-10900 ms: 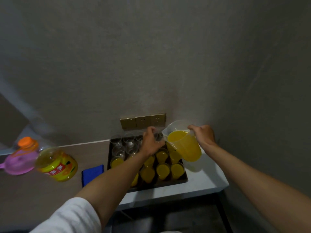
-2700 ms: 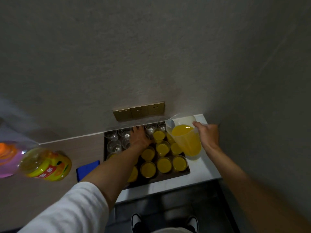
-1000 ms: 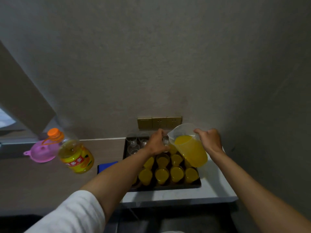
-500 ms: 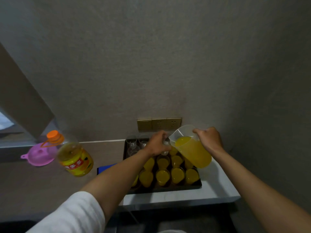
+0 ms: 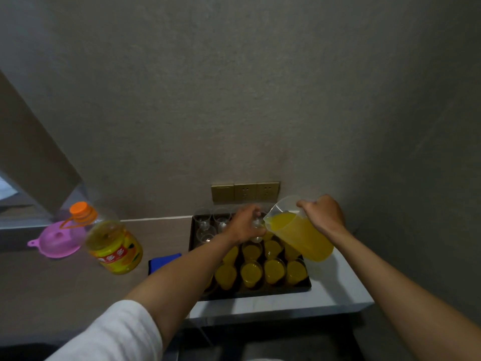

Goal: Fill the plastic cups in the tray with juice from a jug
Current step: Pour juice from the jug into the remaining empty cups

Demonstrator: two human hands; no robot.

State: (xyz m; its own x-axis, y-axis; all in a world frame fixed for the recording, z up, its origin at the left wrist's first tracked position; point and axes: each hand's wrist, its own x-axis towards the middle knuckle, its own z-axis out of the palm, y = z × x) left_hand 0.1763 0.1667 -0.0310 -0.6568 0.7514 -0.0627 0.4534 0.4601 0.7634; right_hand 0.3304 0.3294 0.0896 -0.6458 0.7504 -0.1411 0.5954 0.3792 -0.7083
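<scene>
Tray [image 5: 273, 291] is parked on the counter, front cups full of juice. Jug [image 5: 299, 234] is gripped tilted by the right hand [image 5: 324, 213], spout at a clear cup [image 5: 257, 225] clasped by the left hand [image 5: 244, 226].

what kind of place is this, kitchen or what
Probably a room in a home or hotel rather than a fitted kitchen: a narrow counter in a corner of plain grey walls, gold wall sockets just above it, and a tray of cups set out for serving.

Jug handle [image 5: 308, 208] under right-hand grip [image 5: 322, 213]
</scene>
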